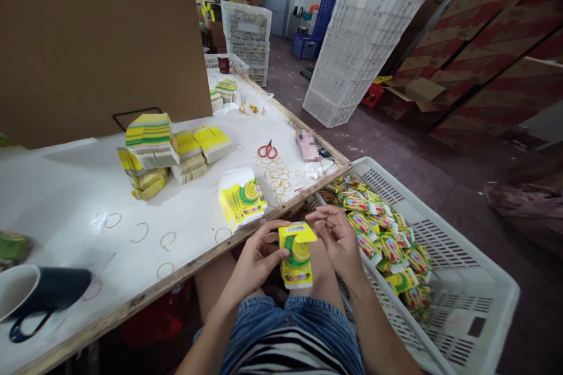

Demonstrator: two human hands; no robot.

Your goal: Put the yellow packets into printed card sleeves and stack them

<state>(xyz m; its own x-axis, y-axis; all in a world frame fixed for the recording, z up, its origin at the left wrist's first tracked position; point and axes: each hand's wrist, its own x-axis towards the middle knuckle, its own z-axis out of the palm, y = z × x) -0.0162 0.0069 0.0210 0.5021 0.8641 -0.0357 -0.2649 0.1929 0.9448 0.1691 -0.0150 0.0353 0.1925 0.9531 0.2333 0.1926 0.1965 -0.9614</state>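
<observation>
Head view: at six o'clock, the yellow carton (296, 272) is pinched by the half-curled left hand (259, 255), apparently for steadiness; beside its flap (305, 235), the right hand (338, 240) is held half-open, seemingly empty. At eight o'clock, more cartons (241, 196) are fanned on the desk (197, 211), presumably for easy reach.

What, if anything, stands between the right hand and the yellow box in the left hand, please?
Nothing visible: the right hand is just beside the upper end of the yellow box, which the left hand holds.
</observation>
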